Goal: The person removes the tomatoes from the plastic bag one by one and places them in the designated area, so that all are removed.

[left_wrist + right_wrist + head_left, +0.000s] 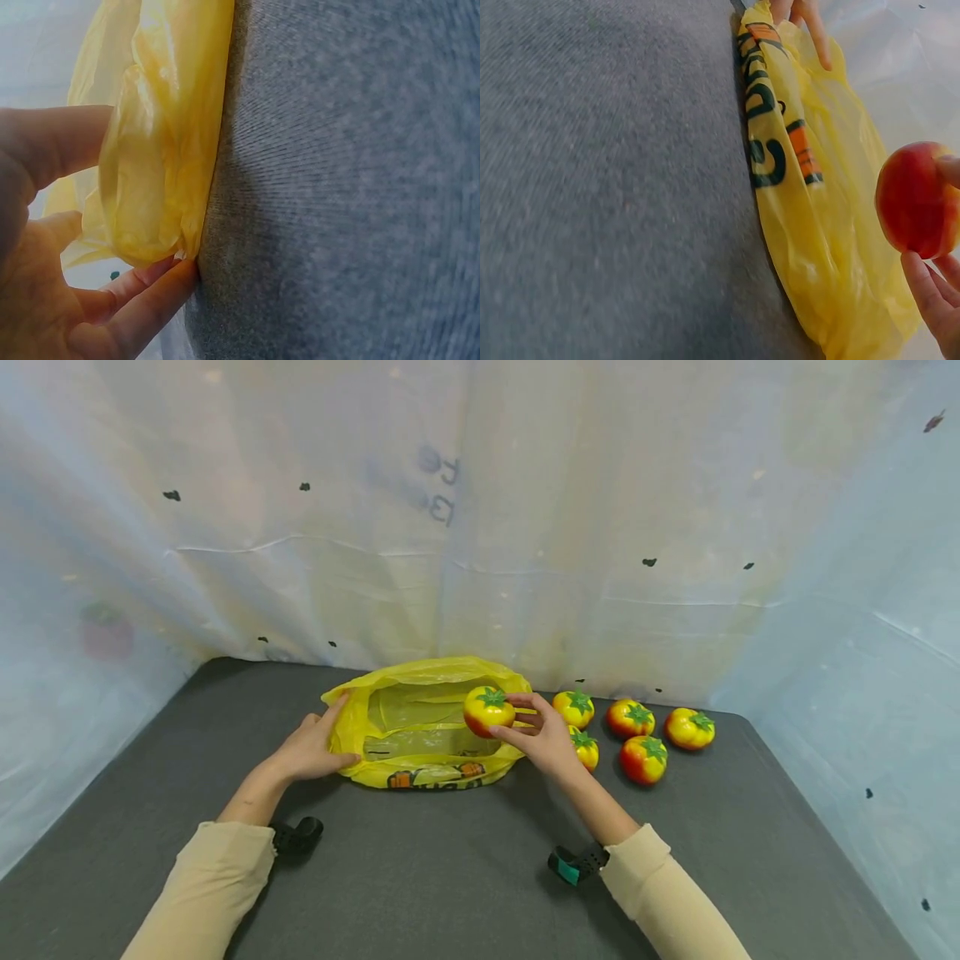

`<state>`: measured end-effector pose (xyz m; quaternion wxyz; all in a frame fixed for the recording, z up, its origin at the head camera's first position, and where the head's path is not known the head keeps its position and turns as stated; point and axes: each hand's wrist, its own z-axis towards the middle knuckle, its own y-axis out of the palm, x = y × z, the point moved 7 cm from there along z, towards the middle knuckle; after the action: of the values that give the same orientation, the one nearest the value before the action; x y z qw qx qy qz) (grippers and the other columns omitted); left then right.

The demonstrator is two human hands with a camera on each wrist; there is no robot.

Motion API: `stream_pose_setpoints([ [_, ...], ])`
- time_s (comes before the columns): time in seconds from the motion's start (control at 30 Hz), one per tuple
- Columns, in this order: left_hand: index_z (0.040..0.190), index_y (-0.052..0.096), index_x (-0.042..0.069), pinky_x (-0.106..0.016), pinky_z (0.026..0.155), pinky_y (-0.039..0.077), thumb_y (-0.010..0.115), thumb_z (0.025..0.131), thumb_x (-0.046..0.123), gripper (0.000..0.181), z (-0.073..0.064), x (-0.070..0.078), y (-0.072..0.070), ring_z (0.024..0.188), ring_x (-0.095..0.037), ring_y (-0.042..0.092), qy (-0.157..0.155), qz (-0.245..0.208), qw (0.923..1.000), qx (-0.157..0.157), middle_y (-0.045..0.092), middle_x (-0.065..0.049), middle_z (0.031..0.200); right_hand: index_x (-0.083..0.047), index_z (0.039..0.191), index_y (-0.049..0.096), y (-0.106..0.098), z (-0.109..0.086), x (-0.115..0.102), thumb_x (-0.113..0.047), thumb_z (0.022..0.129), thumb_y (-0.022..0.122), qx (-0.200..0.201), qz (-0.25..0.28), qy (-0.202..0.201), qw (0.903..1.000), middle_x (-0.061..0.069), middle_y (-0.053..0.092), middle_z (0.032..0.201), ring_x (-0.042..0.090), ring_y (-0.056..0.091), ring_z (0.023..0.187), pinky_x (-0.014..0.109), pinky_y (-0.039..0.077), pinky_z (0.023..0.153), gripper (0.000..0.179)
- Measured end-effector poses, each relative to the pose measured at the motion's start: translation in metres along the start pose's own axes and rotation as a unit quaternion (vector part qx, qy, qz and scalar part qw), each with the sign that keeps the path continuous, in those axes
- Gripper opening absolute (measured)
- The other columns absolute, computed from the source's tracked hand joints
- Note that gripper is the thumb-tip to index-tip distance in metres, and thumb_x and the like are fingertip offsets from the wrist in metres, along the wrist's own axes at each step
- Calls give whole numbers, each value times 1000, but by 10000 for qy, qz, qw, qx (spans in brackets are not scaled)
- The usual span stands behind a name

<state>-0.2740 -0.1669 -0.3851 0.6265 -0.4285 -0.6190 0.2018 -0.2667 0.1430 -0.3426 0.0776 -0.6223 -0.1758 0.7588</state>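
Note:
A yellow plastic bag (431, 774) with dark lettering and orange marks lies with its mouth spread on the grey table. At its left end, my left hand (309, 748) holds the bag's edge between spread thumb and fingers; in the left wrist view the thin plastic (161, 150) lies between them. My right hand (547, 739) pinches a shiny red-and-yellow tomato (487, 708) with a green leafy top by its right side. That tomato is held over the right part of the bag's mouth. The right wrist view shows its red side (915, 199), with the fingertips below it.
Several similar tomatoes sit right of the bag, including one at the back (630, 718), one in front (643, 760) and one farthest right (690, 728). One is partly hidden by my right hand. A pale plastic sheet (525, 568) hangs behind the table.

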Motion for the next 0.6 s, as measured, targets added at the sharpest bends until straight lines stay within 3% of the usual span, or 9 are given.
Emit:
stream_pose_setpoints([
  [0.27, 154, -2, 6, -42, 67, 42, 66, 87, 28, 98, 1, 0, -1, 85, -35, 49, -39, -69, 9999, -70, 32, -41, 124, -7, 130, 52, -21, -5, 3, -15, 85, 73, 229, -116, 76, 9996, 13, 50, 135, 31, 54, 121, 39, 48, 94, 50],
  [0.4, 154, -3, 6, -50, 73, 44, 65, 88, 29, 98, 2, 0, -1, 97, -44, 50, -8, -54, 9999, -92, 27, -44, 129, -9, 131, 52, -31, -9, 4, -17, 85, 73, 302, -147, 141, 9993, 10, 49, 136, 30, 53, 122, 41, 47, 95, 50],
  [0.6, 154, -3, 7, -61, 83, 41, 65, 89, 31, 98, 3, -1, -1, 114, -55, 42, -9, -13, 9999, -109, 24, -45, 135, -5, 129, 53, -46, -14, 4, -15, 85, 73, 441, -209, 38, 9988, 11, 49, 136, 30, 54, 122, 43, 47, 96, 49],
])
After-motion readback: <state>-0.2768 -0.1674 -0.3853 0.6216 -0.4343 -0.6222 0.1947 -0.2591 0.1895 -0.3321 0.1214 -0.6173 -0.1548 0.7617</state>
